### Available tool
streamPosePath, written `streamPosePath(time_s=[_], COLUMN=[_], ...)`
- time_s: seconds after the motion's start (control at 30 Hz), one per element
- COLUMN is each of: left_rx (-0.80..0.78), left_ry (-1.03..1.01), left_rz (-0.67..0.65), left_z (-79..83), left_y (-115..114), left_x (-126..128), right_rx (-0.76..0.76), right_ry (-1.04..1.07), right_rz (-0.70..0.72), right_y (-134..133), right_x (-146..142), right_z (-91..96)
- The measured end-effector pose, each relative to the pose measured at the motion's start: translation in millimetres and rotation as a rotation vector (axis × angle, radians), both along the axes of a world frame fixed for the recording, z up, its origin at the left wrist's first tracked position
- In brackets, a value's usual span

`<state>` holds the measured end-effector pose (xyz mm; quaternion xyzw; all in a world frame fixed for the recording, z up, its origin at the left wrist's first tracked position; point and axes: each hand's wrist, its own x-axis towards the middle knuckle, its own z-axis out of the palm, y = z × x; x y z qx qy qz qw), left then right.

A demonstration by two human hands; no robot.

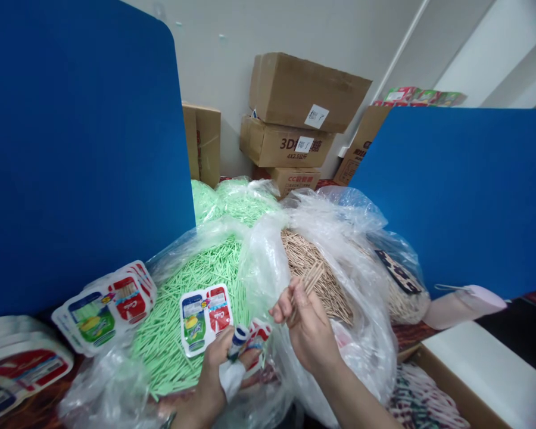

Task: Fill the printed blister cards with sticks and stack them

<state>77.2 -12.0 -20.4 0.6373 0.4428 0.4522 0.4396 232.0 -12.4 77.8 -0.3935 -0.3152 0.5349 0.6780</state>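
My right hand (311,330) pinches a small bunch of thin brown sticks (311,277) above an open clear bag of the same brown sticks (310,250). My left hand (218,366), with white tape round a finger, grips a red-and-blue printed pack (259,333), partly hidden by the fingers. Beside that hand, a white-edged blister tray (206,316) with a green-and-blue half and a red half lies on a heap of light green sticks (178,310) in another open clear bag.
Stacked printed trays (109,307) lean at the left, with more white-edged trays (24,369) nearer. Blue partitions (80,149) stand on both sides. Cardboard boxes (290,140) are piled behind. At right are a pink pouch-like item (464,307) and an open carton (446,381) of wrapped pieces.
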Motion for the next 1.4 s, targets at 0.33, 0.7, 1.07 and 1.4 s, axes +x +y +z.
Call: streamPosePath(time_s=[0.33, 0.7, 1.07, 1.4], left_rx=[0.378, 0.487, 0.433, 0.3], left_ry=[0.187, 0.154, 0.151, 0.142], left_rz=[-0.012, -0.027, -0.052, -0.104], left_z=[11.8, 8.1, 7.5, 7.4], left_y=[-3, 0, -1, 5], left_x=[-3, -5, -6, -8], right_rx=[0.191, 0.171, 0.105, 0.246], right_ry=[-0.196, -0.439, -0.772, -0.903], right_rz=[-0.038, -0.011, -0.082, 0.044], right_y=[-6, -9, -19, -12], right_x=[-26, -29, -27, -4], right_z=[-18.2, -23.4, -37.5, -29.0])
